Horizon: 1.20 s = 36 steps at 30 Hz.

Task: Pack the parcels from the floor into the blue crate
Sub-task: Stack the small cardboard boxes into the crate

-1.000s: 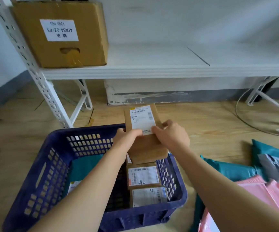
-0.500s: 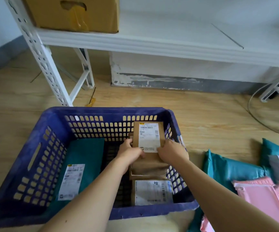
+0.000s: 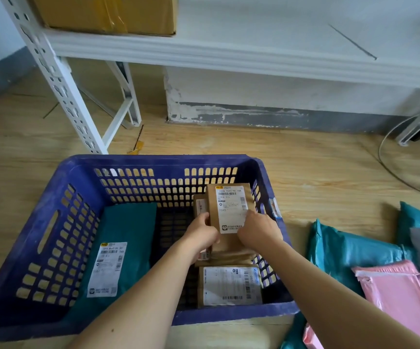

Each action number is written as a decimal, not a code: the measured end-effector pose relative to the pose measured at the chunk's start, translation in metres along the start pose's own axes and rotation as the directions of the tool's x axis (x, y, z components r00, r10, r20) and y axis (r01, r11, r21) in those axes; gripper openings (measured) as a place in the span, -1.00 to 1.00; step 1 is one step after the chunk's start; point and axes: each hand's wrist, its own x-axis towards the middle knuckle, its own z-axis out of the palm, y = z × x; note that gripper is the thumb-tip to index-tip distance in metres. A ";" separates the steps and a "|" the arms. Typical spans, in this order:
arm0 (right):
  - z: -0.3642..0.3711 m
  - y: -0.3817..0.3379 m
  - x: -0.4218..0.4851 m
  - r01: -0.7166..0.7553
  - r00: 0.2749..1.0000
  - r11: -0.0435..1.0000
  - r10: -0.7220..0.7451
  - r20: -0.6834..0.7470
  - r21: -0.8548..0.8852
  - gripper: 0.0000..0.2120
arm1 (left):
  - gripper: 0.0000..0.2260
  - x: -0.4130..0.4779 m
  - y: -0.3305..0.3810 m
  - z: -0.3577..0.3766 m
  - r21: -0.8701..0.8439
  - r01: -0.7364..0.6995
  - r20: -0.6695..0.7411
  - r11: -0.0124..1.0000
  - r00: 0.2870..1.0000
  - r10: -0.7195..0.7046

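Both bare forearms are extended forward and downward, converging toward the middle. The left hand (image 3: 202, 232) is curled, its fingers closed on the left edge of a held parcel (image 3: 230, 210); the right hand (image 3: 258, 231) is closed on its right edge, knuckles upward.

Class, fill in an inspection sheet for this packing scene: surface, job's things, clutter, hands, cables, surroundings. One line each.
Surface: wooden floor, bare in front of the crate.
Job's things: blue crate holds a teal mailer on its left side and brown boxes on its right; a labelled brown box is being set in near the far wall, another brown box lies nearer. Teal bags and pink bags wait on the floor to the right.
Clutter: yellow scrap by the shelf leg.
Hands: left hand and right hand both grip the labelled brown box.
Cables: white cable loops at the right.
Surroundings: white shelf carrying a cardboard carton.
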 end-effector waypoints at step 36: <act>-0.050 0.050 -0.038 0.255 0.899 0.957 -0.182 -0.399 0.139 -0.63 | -0.71 -0.014 0.057 0.027 0.471 -0.504 -0.144 0.724 0.766 0.627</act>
